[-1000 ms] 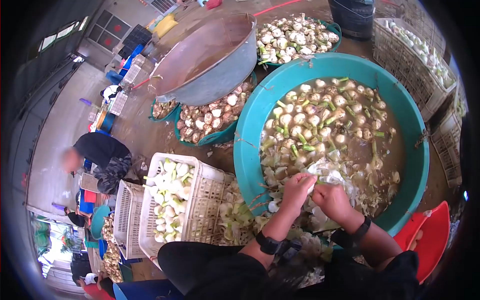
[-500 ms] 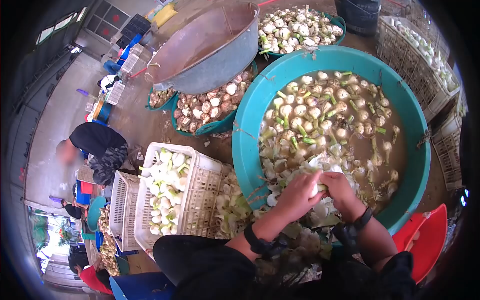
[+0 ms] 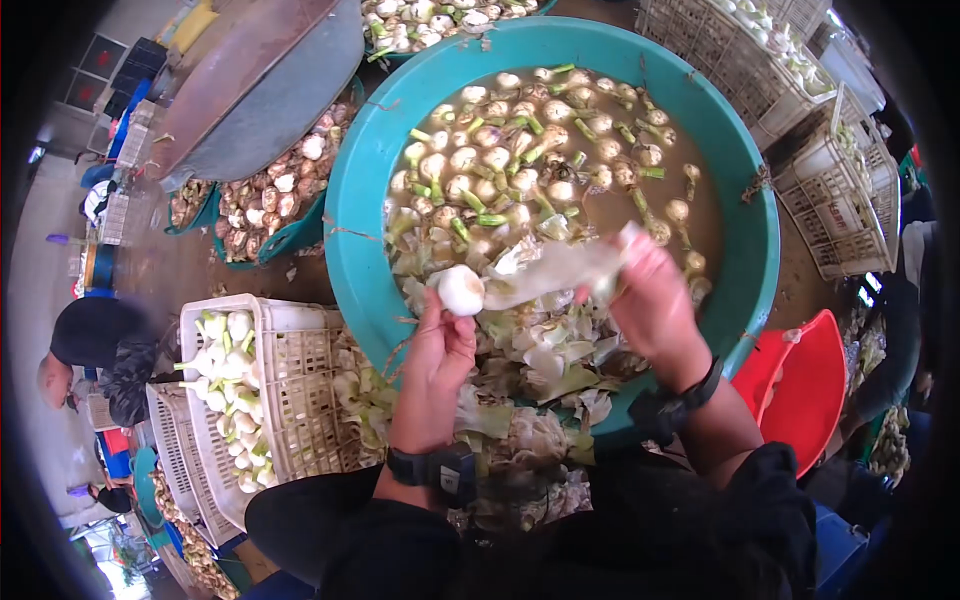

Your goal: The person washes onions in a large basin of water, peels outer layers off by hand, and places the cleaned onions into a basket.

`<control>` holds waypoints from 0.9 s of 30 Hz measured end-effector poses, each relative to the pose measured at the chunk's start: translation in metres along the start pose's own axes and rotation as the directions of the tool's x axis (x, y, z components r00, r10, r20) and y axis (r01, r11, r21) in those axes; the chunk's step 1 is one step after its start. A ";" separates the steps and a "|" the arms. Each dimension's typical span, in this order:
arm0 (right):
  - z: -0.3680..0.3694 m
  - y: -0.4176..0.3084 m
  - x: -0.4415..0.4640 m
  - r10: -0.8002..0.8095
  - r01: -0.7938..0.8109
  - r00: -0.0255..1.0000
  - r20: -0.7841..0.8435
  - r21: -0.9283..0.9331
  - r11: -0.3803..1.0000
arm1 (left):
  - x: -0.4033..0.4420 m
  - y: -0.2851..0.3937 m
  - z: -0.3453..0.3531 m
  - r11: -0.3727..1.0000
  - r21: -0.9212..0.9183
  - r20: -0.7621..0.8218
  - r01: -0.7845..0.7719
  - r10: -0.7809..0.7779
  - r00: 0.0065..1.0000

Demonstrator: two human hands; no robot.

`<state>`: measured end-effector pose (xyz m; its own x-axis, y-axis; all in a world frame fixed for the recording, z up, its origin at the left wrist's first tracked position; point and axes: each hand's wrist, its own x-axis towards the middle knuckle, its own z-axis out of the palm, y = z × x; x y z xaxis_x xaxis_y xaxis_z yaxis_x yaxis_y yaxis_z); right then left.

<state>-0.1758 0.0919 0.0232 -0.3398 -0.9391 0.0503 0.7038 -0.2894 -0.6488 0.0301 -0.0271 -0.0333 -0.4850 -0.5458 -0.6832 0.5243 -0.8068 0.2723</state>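
Observation:
My left hand (image 3: 440,350) is closed on a clean white garlic bulb (image 3: 461,290) above the near left part of a big teal tub (image 3: 352,230). To the right, my right hand (image 3: 655,310), smeared by motion, grips a long strip of pale garlic skin (image 3: 560,272) that stretches toward the bulb. Whether the strip is still joined to the bulb I cannot tell. Brown water in the tub holds many garlic bulbs (image 3: 520,180) with short green stems. Loose wet peelings (image 3: 545,345) are heaped at its near side, beneath my hands.
A white crate (image 3: 300,400) of peeled garlic stands left of the tub. Behind it are a tilted metal basin (image 3: 270,110) and unpeeled garlic (image 3: 270,200). A red basin (image 3: 800,390) and more crates (image 3: 830,205) are at the right. A person in black (image 3: 100,335) bends at far left.
My hands were together over the peelings; now they are apart, the left holding up the bulb, the right drawn away with a strip of skin. The view has shifted right.

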 end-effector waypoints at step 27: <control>-0.133 0.014 0.057 -0.319 -0.490 0.825 -0.467 -0.872 0.008 | -0.034 -0.005 0.028 0.446 0.661 0.161 -0.604 0.701 0.695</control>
<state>-0.2686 0.0589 -0.0839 -0.7959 -0.5961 -0.1064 -0.3712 0.6192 -0.6919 0.0247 -0.0111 0.0081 -0.0825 -0.9812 -0.1745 0.0642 -0.1800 0.9816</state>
